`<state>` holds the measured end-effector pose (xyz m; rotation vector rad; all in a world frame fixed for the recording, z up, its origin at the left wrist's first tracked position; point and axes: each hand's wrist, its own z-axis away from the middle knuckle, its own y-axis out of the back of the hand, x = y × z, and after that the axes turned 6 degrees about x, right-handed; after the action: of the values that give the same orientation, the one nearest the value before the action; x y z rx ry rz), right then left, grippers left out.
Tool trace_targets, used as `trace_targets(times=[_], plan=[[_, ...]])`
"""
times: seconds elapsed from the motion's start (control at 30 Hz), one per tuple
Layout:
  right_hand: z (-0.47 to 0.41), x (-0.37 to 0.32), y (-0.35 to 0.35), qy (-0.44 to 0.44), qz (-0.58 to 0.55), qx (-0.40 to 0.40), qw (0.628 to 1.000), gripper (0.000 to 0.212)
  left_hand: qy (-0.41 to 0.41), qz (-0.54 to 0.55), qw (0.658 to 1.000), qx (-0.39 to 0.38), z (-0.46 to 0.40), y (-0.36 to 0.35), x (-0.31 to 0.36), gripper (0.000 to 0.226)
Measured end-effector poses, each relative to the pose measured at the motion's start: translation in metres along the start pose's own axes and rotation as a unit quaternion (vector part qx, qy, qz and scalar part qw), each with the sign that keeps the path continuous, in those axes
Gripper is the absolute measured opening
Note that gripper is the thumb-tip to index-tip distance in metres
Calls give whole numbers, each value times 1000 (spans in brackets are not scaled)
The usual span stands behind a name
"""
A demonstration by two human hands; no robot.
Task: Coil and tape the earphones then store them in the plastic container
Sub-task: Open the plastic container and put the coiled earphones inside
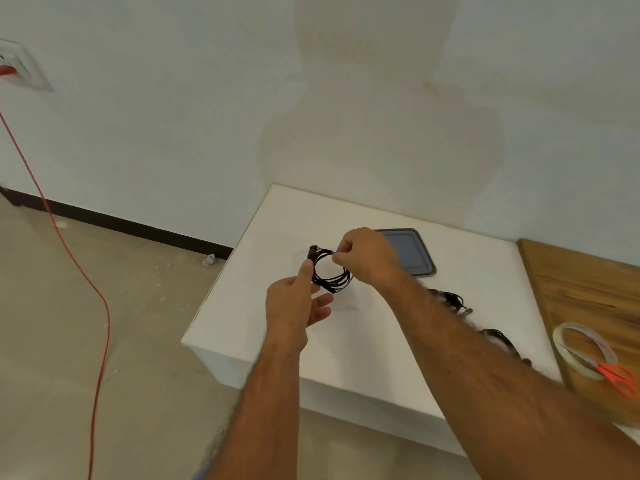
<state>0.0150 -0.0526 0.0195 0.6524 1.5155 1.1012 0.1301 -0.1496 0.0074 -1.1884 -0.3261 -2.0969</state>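
A coil of black earphones (pixel 333 279) hangs in the air above the white table (pixel 249 306), held by both hands. My left hand (pixel 294 303) pinches its left side with the thumb up by the plug. My right hand (pixel 367 256) pinches the top right of the loop. A clear plastic container (pixel 341 301) stands faintly visible on the table under the coil. Its grey lid (pixel 414 252) lies behind my right hand. A roll of clear tape (pixel 568 348) sits at the right.
Two more black earphone bundles (pixel 450 299) (pixel 498 339) lie on the table by my right forearm. Orange scissors (pixel 618 377) rest on a wooden board (pixel 588 289) beside the tape. A red cable (pixel 69 258) runs across the floor at the left.
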Motion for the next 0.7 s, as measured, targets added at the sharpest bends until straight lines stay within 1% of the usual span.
trace_targets(times=[0.2,0.43,0.5,0.53,0.6,0.7], plan=[[-3,6,-19,-12,85,-5,996,9,-3,-38,999,-4,5,-4,5,44],[1,11,-30,4,219,19,975,13,-39,-140,989,-7,19,-12,7,48],[4,14,-29,12,224,18,974,23,-49,-171,984,0,18,-13,6,47],[5,16,-27,19,218,16,976,24,-54,-187,981,3,17,-13,5,48],[9,20,-22,24,208,18,978,21,-78,-225,971,6,13,-11,1,48],[16,30,-17,18,189,24,982,13,-127,-298,946,5,8,-10,-7,40]])
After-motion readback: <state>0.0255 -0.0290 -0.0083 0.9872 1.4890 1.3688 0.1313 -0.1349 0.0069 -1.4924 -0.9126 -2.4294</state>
